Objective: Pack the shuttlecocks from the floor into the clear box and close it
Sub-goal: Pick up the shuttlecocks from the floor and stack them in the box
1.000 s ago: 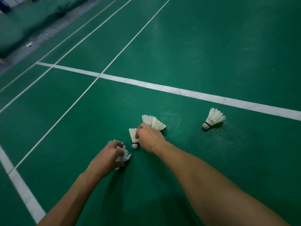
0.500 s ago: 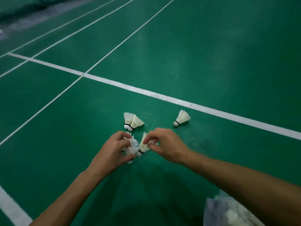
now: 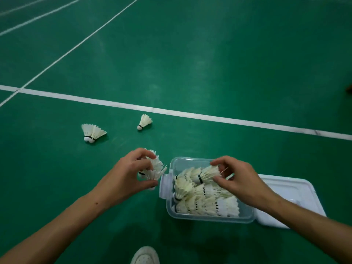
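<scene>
Left hand point(image 3: 131, 175), at roughly 7 o'clock from the frame centre, grips a small bunch of shuttlecocks point(image 3: 155, 168) — fingers curled over the feathers, thumb beneath. The bunch sits just beside the left end of the clear box point(image 3: 209, 219), at the white latch tab point(image 3: 165, 185); it has not crossed the rim. The exact count in the bunch cannot be told.

Right hand point(image 3: 242, 181), at 5 o'clock, pinches a single shuttlecock point(image 3: 207, 174) by the feather end between thumb and fingertips. That shuttlecock lies tilted, cork pointing left, directly over the box interior and touching the pile below it.

Floor items, left to right:
- Two shuttlecocks point(image 3: 93, 132) lie touching one another at 9 o'clock, corks toward the camera.
- One lone shuttlecock point(image 3: 144, 121) lies on its side near 10 o'clock, just short of the broad white court line point(image 3: 209, 116).
- A white shoe point(image 3: 145, 256) shows at 6 o'clock on the bottom edge.

The clear box stands open on the green court floor point(image 3: 209, 54) at 5 o'clock — it holds many packed shuttlecocks point(image 3: 205, 199) lying on their sides in rows. The white lid point(image 3: 297, 191) lies flat just to the right of the box, at 4 o'clock, partly hidden by the right forearm.
</scene>
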